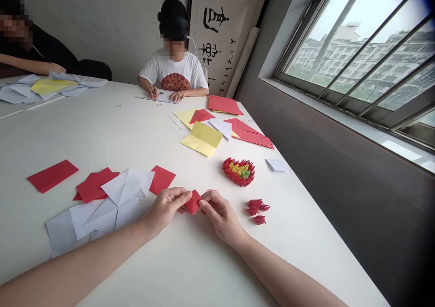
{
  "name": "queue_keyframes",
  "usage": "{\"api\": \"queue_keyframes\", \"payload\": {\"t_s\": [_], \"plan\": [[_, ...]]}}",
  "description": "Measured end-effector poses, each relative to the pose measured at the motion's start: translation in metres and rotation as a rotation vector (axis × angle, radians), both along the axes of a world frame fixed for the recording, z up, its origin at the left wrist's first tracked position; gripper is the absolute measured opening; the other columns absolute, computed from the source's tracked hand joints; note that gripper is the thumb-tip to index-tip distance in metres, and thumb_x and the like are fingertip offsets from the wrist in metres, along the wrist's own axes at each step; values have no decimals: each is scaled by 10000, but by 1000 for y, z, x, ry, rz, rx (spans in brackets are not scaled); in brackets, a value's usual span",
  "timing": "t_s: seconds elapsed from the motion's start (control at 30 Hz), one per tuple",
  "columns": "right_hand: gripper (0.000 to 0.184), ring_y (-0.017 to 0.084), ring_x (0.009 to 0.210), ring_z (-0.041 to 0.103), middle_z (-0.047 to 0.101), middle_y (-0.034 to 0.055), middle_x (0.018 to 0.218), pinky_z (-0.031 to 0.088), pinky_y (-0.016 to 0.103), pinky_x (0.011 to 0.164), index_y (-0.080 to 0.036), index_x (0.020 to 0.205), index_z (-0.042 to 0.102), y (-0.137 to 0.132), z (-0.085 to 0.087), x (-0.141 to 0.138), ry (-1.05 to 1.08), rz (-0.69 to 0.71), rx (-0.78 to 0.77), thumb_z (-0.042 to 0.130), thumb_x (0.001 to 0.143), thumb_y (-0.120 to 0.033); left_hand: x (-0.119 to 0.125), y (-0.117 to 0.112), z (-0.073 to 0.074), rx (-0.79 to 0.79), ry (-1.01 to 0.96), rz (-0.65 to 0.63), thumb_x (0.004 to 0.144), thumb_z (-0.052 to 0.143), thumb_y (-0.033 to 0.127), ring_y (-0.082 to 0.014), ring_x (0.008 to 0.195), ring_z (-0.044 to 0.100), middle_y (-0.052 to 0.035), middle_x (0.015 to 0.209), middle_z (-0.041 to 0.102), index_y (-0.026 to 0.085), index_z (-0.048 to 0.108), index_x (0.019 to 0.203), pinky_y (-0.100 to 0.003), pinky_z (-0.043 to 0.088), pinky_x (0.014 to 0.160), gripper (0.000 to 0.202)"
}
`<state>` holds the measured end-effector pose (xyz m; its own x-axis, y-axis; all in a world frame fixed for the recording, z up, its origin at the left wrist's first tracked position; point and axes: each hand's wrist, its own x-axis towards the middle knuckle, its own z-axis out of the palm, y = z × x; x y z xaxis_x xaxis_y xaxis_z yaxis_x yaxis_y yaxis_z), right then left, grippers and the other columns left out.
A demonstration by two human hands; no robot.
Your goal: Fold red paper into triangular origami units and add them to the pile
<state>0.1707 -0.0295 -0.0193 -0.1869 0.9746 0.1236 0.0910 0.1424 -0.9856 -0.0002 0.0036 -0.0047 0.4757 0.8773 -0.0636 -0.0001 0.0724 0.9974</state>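
Between my two hands, above the white table, is a small folded red paper with a pointed lower corner. My left hand pinches its left edge between thumb and fingers. On the opposite edge, the thumb and fingertips of my right hand are closed. Several small folded red paper pieces lie just right of my right hand. Behind them sits a heart-like cluster of folded paper pieces, red around the rim with yellow and green inside. White creased sheets and red paper squares lie beside my left hand.
Farther back are yellow creased sheets, red folded sheets and a red paper stack. Across the table a person in a white shirt rests both hands on a paper. Another person leans at the far left. A barred window is at right.
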Motion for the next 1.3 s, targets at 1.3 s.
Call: {"api": "queue_keyframes", "payload": {"t_s": [1.3], "plan": [[148, 163, 817, 506, 519, 53, 965, 445, 304, 707, -232, 984, 563, -7, 2, -3, 56, 102, 10, 537, 841, -257, -1, 8, 1, 25, 26, -2, 824, 492, 330, -104, 522, 290, 46, 526, 290, 181, 375, 503, -245, 269, 503, 373]]}}
